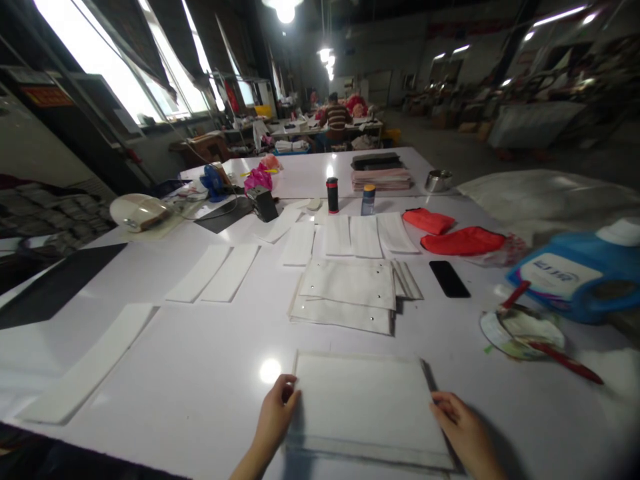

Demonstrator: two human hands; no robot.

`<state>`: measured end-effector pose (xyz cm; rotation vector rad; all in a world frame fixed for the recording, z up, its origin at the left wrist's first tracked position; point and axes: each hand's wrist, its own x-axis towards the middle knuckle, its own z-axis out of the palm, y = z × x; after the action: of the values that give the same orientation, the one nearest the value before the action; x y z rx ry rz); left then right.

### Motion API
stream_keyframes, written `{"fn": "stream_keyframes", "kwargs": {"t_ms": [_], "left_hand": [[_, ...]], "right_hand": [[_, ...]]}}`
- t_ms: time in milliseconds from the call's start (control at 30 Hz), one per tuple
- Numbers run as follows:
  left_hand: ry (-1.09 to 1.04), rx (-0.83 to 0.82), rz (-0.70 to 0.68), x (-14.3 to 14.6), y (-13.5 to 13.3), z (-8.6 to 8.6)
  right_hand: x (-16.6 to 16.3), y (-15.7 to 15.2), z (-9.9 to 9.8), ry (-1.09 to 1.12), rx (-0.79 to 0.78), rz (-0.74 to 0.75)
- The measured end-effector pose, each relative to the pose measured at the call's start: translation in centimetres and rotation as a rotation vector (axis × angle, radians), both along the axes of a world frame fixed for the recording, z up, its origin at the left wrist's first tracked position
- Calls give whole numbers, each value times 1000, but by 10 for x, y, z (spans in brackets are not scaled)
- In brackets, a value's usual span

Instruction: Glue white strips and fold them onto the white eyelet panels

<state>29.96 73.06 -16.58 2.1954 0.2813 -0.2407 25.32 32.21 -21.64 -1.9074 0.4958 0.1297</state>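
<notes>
A white rectangular sheet (365,400) lies flat over similar pieces at the table's near side. My left hand (276,410) is closed at its left edge, thumb and fingers pinching near the upper corner. On the opposite edge, my right hand (463,427) has its fingers bent and closed at the sheet's side. Just beyond lies a stack of off-white panels (345,287) with small metal studs near their corners. Folded narrow pieces (407,280) stick out at that stack's right. Whether the sheet is cloth or paper I cannot tell.
White strips (217,273) lie left and behind. To the right are a black phone (449,279), a dish with red-handled brushes (523,332), a blue jug (565,273) and red cloth pieces (463,241). A dark bottle (332,195) stands behind. A person (336,119) sits far back.
</notes>
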Motion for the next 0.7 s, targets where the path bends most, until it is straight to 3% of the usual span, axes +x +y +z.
{"fn": "stream_keyframes", "kwargs": {"t_ms": [133, 467, 700], "left_hand": [[15, -50, 30, 2, 1, -4], [26, -184, 78, 1, 7, -14], [22, -187, 87, 1, 6, -14]], "right_hand": [[2, 1, 4, -3, -20, 18], [3, -3, -11, -49, 18, -7], [4, -6, -20, -13, -3, 48]]}}
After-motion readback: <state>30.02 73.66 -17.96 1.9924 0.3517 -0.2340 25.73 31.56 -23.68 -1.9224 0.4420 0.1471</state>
